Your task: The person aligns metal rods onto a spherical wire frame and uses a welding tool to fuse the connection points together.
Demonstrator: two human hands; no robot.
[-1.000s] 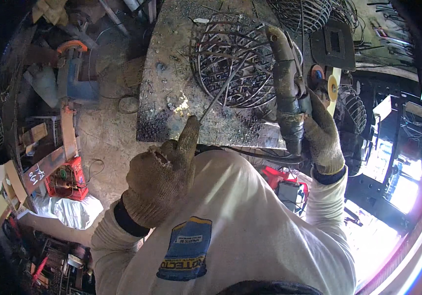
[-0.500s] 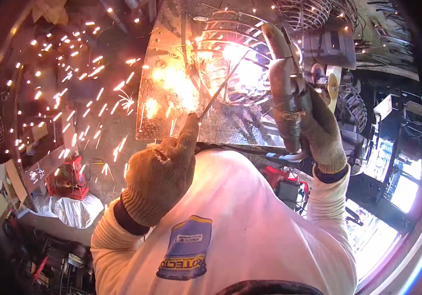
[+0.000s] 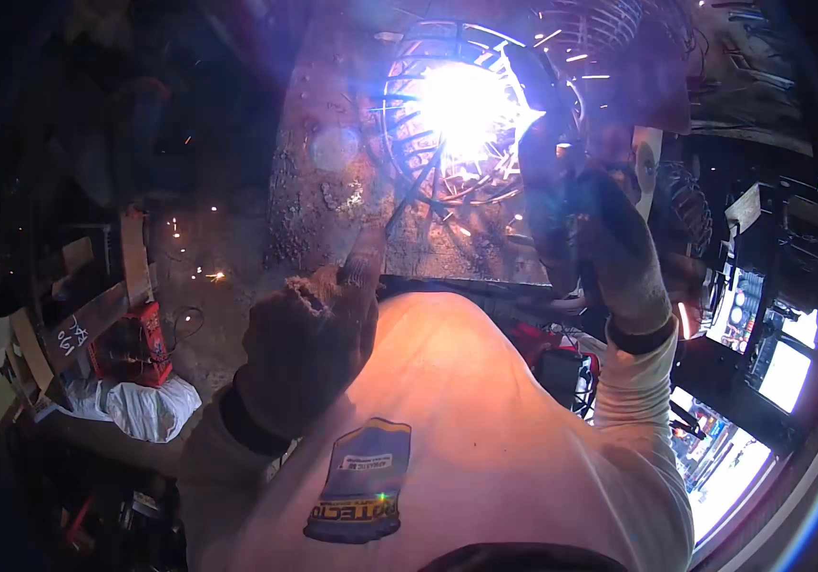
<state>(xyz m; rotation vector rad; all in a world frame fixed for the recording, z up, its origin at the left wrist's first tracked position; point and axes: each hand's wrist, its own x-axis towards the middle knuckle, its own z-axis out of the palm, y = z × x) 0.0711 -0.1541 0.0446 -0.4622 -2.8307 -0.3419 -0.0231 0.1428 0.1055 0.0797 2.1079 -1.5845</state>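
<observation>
A glaring white-blue welding arc (image 3: pixel 466 110) burns inside a round cage of metal bars (image 3: pixel 392 91) on the steel worktable (image 3: pixel 314 224). My gloved left hand (image 3: pixel 318 315) is closed at the table's near edge, with a thin metal rod (image 3: pixel 407 202) running from its fingertips to the cage. The glove is torn near the thumb. On the right, my gloved right hand (image 3: pixel 626 253) wraps around a dark, thick welding electrode holder (image 3: pixel 547 205) beside the cage. Glare hides the arc's contact point and the electrode's tip.
Another barred cage (image 3: pixel 590 27) lies at the far right. A tool with a round disc (image 3: pixel 645 164) sits beyond my right hand. At left, a red machine (image 3: pixel 142 345) stands on white sheeting (image 3: pixel 156 410). A red-and-black box (image 3: pixel 566 372) is below the table.
The arc has grown into one large glare and the surroundings look darker. The dense spray of sparks on the left has thinned to a few. Both hands hold nearly the same positions.
</observation>
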